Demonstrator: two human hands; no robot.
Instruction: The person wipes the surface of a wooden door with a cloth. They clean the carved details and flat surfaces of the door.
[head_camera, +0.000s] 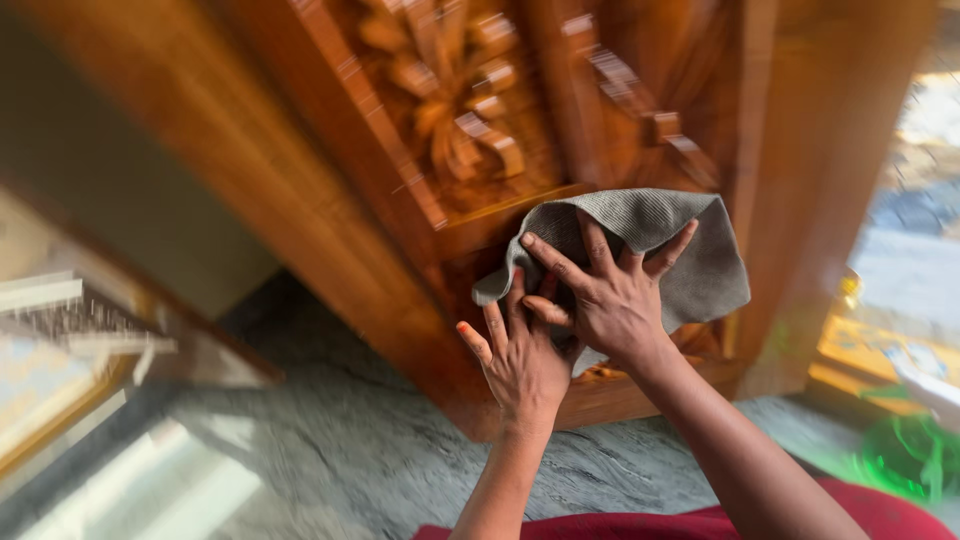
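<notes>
A grey cloth (660, 245) is spread flat against the lower carved panel of a wooden door (450, 120), near the middle of the view and just right of it, and both hands press on it, which reads as wiping: the cloth is held by pressure against the wood rather than gathered up, so that a broad face of it meets the panel. The right hand (610, 300) lies on top, palm to the cloth, its fingers (555, 262) splayed wide and pointing up and to the left, so nothing is gripped; the cloth is simply pinned under the open palm. The left hand (520, 360) sits lower and nearer, partly tucked under the right, its fingers extended and slightly fanned, their tips at the cloth's lower left edge where it folds over; I judge it steadies that loose corner, though whether any fingertip pinches the fold cannot be told. Both forearms rise from the near edge of the view, the right crossing in from the lower right and the left coming straight up, wrists bent back so the palms face the door. Below the door lies a grey stone floor (330, 440), and a strip of red garment (700, 522) shows at the near edge. Far right, a blurred green object (910, 455) rests low by the frame.
</notes>
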